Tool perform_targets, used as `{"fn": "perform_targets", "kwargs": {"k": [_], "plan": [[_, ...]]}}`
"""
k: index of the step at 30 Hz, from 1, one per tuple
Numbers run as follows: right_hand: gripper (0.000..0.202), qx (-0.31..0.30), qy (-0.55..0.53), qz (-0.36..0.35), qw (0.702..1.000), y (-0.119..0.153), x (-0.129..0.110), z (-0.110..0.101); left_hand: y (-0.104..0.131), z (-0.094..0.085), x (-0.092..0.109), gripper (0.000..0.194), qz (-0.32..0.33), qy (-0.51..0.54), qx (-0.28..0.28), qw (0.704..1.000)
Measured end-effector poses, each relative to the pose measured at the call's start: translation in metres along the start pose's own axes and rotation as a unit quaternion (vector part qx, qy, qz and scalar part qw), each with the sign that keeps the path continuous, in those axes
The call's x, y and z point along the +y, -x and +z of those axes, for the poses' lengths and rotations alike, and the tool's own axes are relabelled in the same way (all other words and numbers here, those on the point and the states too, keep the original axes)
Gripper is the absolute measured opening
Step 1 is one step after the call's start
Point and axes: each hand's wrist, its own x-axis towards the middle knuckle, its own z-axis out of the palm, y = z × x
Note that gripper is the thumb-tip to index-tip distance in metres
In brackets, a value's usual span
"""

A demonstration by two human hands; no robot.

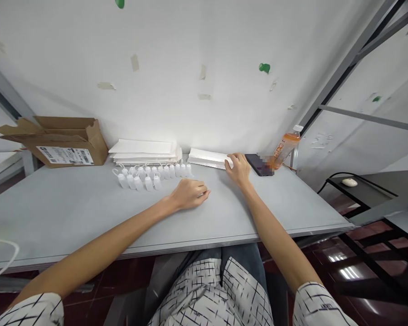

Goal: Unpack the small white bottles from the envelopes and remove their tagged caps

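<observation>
My left hand (189,194) rests low over the middle of the table, its fingers curled in together; whatever they may hold is hidden. Just left of it stand several small white squeeze bottles (148,183) with looped caps, in rough rows. My right hand (240,169) reaches to the back of the table, thumb and fingers bent over the right end of a flat white paper stack (207,157). Its fingertips touch that stack, though how many pieces they grip does not show. Behind the bottles lies a larger pile of white sheets or flat packets (144,147).
An open cardboard box (66,154) with a shipping label sits at the back left. Right of my right hand are a dark phone (256,164) and an orange drink bottle (285,147). A white wall (204,122) closes off the table's back. A pale cable (12,260) hangs at the left edge.
</observation>
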Motion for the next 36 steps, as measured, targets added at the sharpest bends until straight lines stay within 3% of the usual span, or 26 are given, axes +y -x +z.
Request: {"fn": "perform_targets", "kwargs": {"k": [3,10,14,18,21,24,26,31,36], "plan": [[0.034,-0.020,0.006,-0.008,1.000,-0.002,0.014,0.013,0.005,0.013,-0.005,0.043,-0.014,0.005,-0.004,1.000],[0.047,-0.084,0.004,-0.021,0.996,-0.005,0.030,0.029,0.015,0.012,-0.011,0.046,-0.076,0.029,0.009,0.997],[0.041,-0.092,-0.018,0.025,0.995,-0.008,0.038,0.026,0.015,0.012,-0.008,0.047,-0.080,0.032,0.015,0.996],[0.032,-0.037,-0.110,0.140,0.983,-0.020,0.046,0.004,0.014,0.006,-0.007,0.046,-0.062,0.008,0.049,0.997],[0.030,0.017,-0.280,0.174,0.944,-0.027,0.050,-0.024,0.012,-0.003,-0.008,0.042,-0.056,-0.020,0.092,0.994],[0.033,-0.024,-0.456,0.187,0.870,-0.028,0.049,-0.052,0.009,-0.015,-0.010,0.026,-0.057,-0.054,0.151,0.985],[0.034,-0.095,-0.525,0.204,0.821,-0.026,0.044,-0.065,0.008,-0.022,-0.013,0.017,-0.063,-0.085,0.185,0.977],[0.035,-0.283,-0.572,0.197,0.744,-0.020,0.030,-0.075,0.008,-0.042,-0.028,0.058,-0.070,-0.134,0.173,0.973],[0.029,-0.388,-0.579,0.153,0.700,-0.016,0.019,-0.078,0.009,-0.053,-0.038,0.093,-0.038,-0.151,0.118,0.981]]}}
